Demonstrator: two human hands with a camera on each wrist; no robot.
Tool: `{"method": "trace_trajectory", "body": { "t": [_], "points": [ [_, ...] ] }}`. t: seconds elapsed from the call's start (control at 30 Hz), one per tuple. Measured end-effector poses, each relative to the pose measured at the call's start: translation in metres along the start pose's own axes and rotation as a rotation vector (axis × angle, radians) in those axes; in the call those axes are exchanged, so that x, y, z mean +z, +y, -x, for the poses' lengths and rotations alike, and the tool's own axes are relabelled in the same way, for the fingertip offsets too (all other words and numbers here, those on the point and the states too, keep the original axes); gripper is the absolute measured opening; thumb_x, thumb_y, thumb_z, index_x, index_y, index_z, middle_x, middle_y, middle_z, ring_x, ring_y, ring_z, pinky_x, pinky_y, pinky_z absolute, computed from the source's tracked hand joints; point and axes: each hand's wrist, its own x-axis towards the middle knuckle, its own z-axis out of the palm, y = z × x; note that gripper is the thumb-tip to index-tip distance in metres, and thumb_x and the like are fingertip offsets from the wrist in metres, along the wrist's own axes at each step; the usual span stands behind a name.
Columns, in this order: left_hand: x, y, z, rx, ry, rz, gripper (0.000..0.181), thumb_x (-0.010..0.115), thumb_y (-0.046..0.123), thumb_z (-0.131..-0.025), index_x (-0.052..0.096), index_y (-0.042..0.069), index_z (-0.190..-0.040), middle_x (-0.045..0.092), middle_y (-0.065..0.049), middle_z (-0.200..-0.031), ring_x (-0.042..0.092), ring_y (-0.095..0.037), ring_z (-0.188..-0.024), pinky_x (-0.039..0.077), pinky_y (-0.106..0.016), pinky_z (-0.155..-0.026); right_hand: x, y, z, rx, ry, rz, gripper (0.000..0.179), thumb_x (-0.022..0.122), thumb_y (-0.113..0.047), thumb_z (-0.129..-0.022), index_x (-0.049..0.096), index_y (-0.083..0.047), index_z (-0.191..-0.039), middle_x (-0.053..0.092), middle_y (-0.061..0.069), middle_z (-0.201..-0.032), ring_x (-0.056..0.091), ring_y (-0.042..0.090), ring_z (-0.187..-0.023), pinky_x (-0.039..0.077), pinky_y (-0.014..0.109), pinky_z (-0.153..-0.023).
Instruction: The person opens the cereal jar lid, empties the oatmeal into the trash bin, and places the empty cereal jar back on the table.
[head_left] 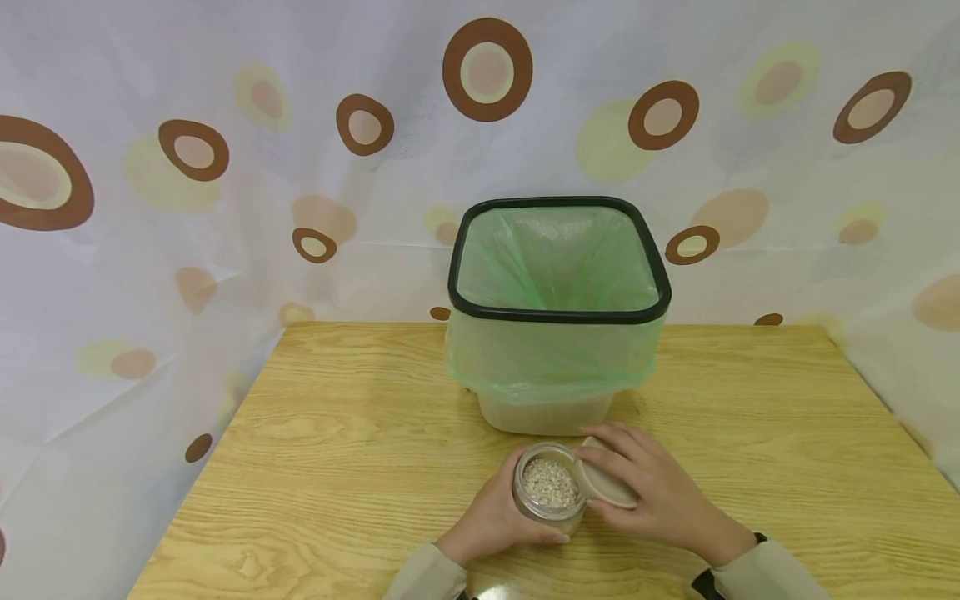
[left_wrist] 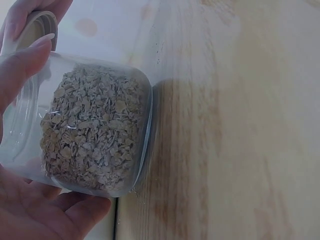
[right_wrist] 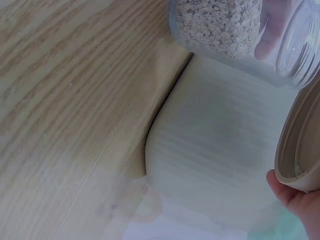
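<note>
Left hand (head_left: 495, 512): fingers well parted, wrapped round transparent, round-mouthed jar (head_left: 553, 514) of pale flakes (head_left: 550, 481), upright before white bin (head_left: 547, 414). Right hand (head_left: 652, 492): fingers spread, gripped round beige lid (head_left: 604, 487), tilted beside jar mouth; rim contact unclear. I judged firm jar hold, slow lid travel, no rim knocks necessary.

Left hand (head_left: 498, 512): gripping, fingers curling, thumb (head_left: 549, 536) stretching rightward along the near side. Right hand (head_left: 656, 493): gripping, fingers bending leftward, thumb opposing nearer the body. Left forearm (head_left: 429, 575), right forearm (head_left: 768, 575): both pale-sleeved, slanting inward from the lower edge.
</note>
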Motion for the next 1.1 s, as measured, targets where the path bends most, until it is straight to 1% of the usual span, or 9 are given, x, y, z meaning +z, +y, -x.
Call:
{"method": "trace_trajectory", "body": {
  "t": [0.13, 0.3, 0.37, 0.5, 0.73, 0.83, 1.1],
  "points": [
    [0.0, -0.001, 0.0, 0.004, 0.004, -0.01, 0.1, 0.094, 0.021, -0.062, 0.037, 0.014, -0.143, 0.05, 0.002, -0.137, 0.047, -0.018, -0.126, 0.035, -0.04, -0.106, -0.001, 0.001, 0.002, 0.006, 0.007, 0.007, 0.049, 0.047, -0.054, -0.096, 0.064, -0.016, -0.122, 0.058, 0.006, -0.128, 0.054, 0.029, -0.113, 0.043, 0.045, -0.086],
    [0.001, -0.001, -0.001, 0.015, 0.011, -0.018, 0.099, 0.094, 0.021, -0.062, 0.037, 0.014, -0.143, 0.05, 0.002, -0.136, 0.047, -0.017, -0.125, 0.035, -0.039, -0.106, -0.001, 0.003, 0.005, 0.01, 0.022, 0.013, 0.049, 0.049, -0.054, -0.096, 0.065, -0.015, -0.121, 0.057, 0.006, -0.129, 0.054, 0.029, -0.112, 0.044, 0.046, -0.084],
    [0.001, -0.001, -0.001, 0.014, 0.013, -0.023, 0.1, 0.094, 0.022, -0.061, 0.037, 0.014, -0.143, 0.05, 0.002, -0.136, 0.048, -0.017, -0.125, 0.036, -0.039, -0.106, -0.001, 0.004, 0.006, 0.004, 0.03, 0.01, 0.049, 0.051, -0.054, -0.095, 0.065, -0.015, -0.121, 0.058, 0.006, -0.128, 0.054, 0.03, -0.111, 0.045, 0.047, -0.083],
    [0.0, 0.0, 0.0, 0.007, 0.015, -0.034, 0.1, 0.094, 0.022, -0.062, 0.036, 0.014, -0.143, 0.05, 0.001, -0.137, 0.047, -0.018, -0.126, 0.036, -0.041, -0.106, -0.002, 0.004, 0.006, 0.002, 0.039, 0.016, 0.048, 0.051, -0.054, -0.095, 0.065, -0.015, -0.121, 0.059, 0.007, -0.127, 0.056, 0.029, -0.109, 0.046, 0.047, -0.079],
    [0.0, 0.001, 0.001, 0.0, 0.019, -0.031, 0.101, 0.094, 0.022, -0.061, 0.036, 0.014, -0.143, 0.051, 0.0, -0.136, 0.048, -0.019, -0.125, 0.036, -0.041, -0.106, -0.006, 0.005, 0.011, 0.033, 0.001, 0.038, 0.049, 0.044, -0.055, -0.097, 0.064, -0.017, -0.122, 0.059, 0.008, -0.127, 0.055, 0.028, -0.111, 0.044, 0.044, -0.083],
    [0.0, 0.002, 0.001, -0.003, 0.019, -0.032, 0.101, 0.094, 0.022, -0.061, 0.036, 0.014, -0.143, 0.051, 0.0, -0.137, 0.048, -0.02, -0.126, 0.036, -0.041, -0.106, -0.008, 0.006, 0.014, 0.033, -0.002, 0.041, 0.048, 0.046, -0.053, -0.097, 0.064, -0.017, -0.123, 0.059, 0.008, -0.126, 0.055, 0.028, -0.11, 0.045, 0.044, -0.081],
    [0.001, 0.002, 0.002, -0.021, 0.01, -0.025, 0.1, 0.094, 0.023, -0.062, 0.036, 0.016, -0.143, 0.05, 0.001, -0.137, 0.047, -0.021, -0.127, 0.035, -0.043, -0.105, -0.007, 0.007, 0.017, 0.031, 0.009, 0.063, 0.05, 0.043, -0.055, -0.098, 0.063, -0.017, -0.122, 0.059, 0.007, -0.126, 0.056, 0.026, -0.108, 0.048, 0.045, -0.076]
  ]
}}
